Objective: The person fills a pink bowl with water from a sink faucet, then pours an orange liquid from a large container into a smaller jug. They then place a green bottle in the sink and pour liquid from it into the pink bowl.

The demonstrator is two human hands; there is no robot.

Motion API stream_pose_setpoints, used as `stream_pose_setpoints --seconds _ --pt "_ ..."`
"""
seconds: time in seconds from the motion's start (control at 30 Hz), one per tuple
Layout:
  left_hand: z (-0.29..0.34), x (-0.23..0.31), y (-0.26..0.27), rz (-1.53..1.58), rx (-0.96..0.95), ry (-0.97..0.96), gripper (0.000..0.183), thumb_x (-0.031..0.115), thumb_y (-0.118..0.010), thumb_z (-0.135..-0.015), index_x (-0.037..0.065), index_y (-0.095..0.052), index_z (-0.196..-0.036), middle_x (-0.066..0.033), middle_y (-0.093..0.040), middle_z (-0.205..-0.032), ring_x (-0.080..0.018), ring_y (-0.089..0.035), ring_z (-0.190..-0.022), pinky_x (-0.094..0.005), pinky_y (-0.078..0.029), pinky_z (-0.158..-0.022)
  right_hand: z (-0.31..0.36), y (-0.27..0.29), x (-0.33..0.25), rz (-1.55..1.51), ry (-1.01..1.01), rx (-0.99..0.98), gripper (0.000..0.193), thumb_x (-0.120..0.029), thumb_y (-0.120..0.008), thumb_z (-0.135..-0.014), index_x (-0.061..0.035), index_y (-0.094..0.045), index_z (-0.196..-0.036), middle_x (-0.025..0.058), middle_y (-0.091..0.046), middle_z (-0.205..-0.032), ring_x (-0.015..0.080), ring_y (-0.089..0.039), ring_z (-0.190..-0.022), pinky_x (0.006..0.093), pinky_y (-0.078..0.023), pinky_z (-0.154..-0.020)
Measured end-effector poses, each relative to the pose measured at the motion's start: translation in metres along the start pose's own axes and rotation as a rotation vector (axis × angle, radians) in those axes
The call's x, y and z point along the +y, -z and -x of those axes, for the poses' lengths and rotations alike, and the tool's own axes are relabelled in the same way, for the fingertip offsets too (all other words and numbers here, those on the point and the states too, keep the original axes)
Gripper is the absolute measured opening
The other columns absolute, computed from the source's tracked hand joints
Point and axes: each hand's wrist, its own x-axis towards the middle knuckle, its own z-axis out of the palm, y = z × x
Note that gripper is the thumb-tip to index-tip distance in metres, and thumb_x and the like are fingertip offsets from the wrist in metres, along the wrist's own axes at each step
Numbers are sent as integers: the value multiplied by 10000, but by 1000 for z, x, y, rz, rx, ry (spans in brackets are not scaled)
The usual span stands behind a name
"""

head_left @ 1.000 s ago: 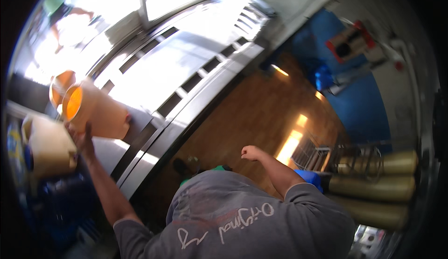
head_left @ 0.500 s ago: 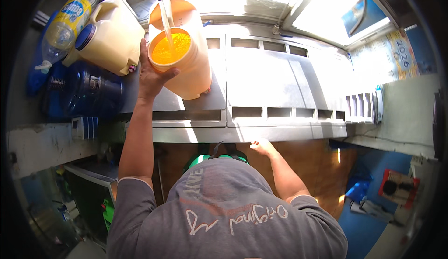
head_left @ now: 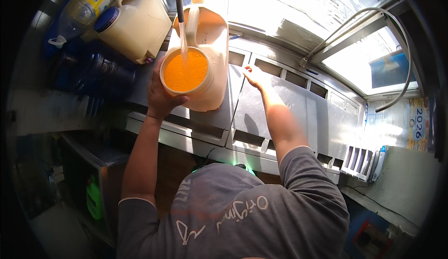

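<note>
Evidently, from the head camera, we have our left hand clamped around the rim of the pale orange jug, thumb at the near side and fingers along the left. The jug rests on the metal counter, left of the middle of the view, its wide mouth facing up toward us. Above it hangs a dark hose, and a stream of water drops from its end into the mouth, where a bubbly orange surface shows.

Our right hand is out over the counter, right of the jug and apart from it; its fingers look curled, but we cannot tell whether they close on anything or touch the metal. To the left of the jug we see a cream jug with a blue lid and a clear bottle.

We judge the step in hand to be running water into the jug. The next move seems to call for a steady left hold, mouth centred under the stream, while we watch the level.
</note>
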Motion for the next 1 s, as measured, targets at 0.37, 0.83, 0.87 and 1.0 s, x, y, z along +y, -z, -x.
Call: stream_pose_setpoints --seconds 0.37,0.83,0.87,1.0 --pt "4 1 4 -79 -23 139 1358 683 -867 -402 50 -298 -1460 -148 -462 -1419 -349 -440 -1330 -447 -339 -1151 -186 -22 -58 -743 -298 168 689 -192 -674 -858 -17 -396 -1464 217 -611 -1260 269 -601 -1125 404 -454 -976" --pt "2 1 5 -146 0 80 1364 715 -849 -374 93 -311 -1462 -124 -457 -1436 -374 -398 -1355 -478 -272 -1183 -237 -45 -68 36 243 344 312 -220 -596 -864 -40 -649 -1112 199 -689 -1040 350 -668 -958 433 -513 -836" --pt "2 1 5 -142 4 74 1362 700 -859 -371 95 -312 -1462 -124 -459 -1433 -376 -401 -1353 -479 -274 -1183 -234 -41 -73 77 217 330 313 -224 -595 -865 -40 -648 -1113 199 -689 -1042 350 -668 -960 434 -513 -837" --pt "3 0 6 -168 7 58 1352 653 -887 -367 102 -314 -1461 -120 -465 -1421 -376 -410 -1346 -477 -284 -1180 -222 -29 -84 194 184 283 319 -239 -591 -868 -43 -647 -1114 200 -688 -1049 350 -668 -967 438 -514 -841"
